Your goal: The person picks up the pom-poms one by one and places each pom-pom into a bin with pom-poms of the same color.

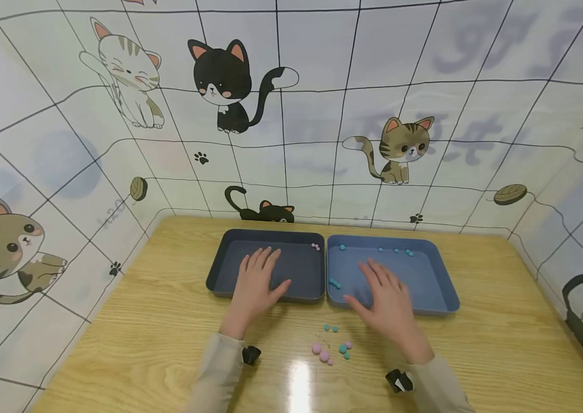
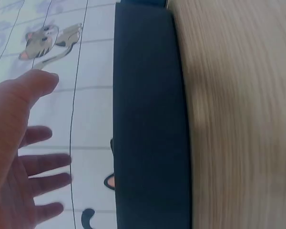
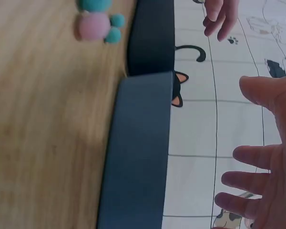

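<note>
My left hand (image 1: 256,287) hovers over the near part of a dark grey tray (image 1: 291,272), fingers spread and holding nothing. Over the near edge of a blue tray (image 1: 427,281) is my right hand (image 1: 388,301), its fingers apart and nothing in its grasp. Small pink balls (image 1: 315,246) lie in the dark tray's far right corner. Several teal balls (image 1: 342,247) are scattered in the blue tray, along its far side and left wall. On the table between my wrists sit several loose pink balls (image 1: 324,355) and teal balls (image 1: 343,349) of mixed sizes.
The two trays stand side by side near the back of a wooden table (image 1: 157,321). Behind and beside it hangs a white grid-patterned sheet (image 1: 312,115) with cartoon cats. Black wrist bands (image 1: 251,355) sit at both cuffs.
</note>
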Demonstrator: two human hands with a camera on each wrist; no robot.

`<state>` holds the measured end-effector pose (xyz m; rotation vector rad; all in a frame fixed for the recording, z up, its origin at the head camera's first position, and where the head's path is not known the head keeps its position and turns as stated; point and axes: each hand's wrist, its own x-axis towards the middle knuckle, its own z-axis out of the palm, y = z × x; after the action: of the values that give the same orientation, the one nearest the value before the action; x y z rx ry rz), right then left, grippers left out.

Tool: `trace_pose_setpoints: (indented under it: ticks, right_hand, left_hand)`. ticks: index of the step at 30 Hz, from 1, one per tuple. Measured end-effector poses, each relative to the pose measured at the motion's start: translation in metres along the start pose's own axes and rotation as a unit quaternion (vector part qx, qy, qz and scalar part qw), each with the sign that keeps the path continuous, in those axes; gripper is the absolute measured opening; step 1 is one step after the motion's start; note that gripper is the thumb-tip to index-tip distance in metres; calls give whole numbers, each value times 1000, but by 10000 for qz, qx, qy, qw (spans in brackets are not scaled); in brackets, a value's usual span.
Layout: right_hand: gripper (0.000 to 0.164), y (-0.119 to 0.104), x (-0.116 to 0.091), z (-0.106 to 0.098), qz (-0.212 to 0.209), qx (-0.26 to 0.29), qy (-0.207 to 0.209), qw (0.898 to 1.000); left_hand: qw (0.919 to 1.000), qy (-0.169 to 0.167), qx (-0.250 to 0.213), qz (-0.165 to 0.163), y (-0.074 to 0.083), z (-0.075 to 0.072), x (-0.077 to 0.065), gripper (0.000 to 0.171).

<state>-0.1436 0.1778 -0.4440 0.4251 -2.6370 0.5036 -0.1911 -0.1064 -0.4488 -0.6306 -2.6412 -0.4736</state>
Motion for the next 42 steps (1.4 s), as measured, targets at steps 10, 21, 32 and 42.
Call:
trace_pose_setpoints:
  ticks: [10, 21, 32, 42]
  right_hand:
    - [44, -17, -22, 10, -848, 1090, 545, 9889]
    - [27, -40, -41, 19, -907, 2257, -459, 9689]
    - [18, -54, -49, 28, -857, 2717, -1524, 9464]
    - [22, -54, -52, 39, -1132, 2769, -1425, 9435]
  left_hand:
    - [9978, 125, -534, 365, -28, -7, -20, 51]
    - [9964, -190, -700, 437, -42, -9, -34, 44]
    - [9953, -328, -860, 307, -61, -13, -44, 31]
    - [9873, -716, -1412, 91, -76, -8, -46, 20]
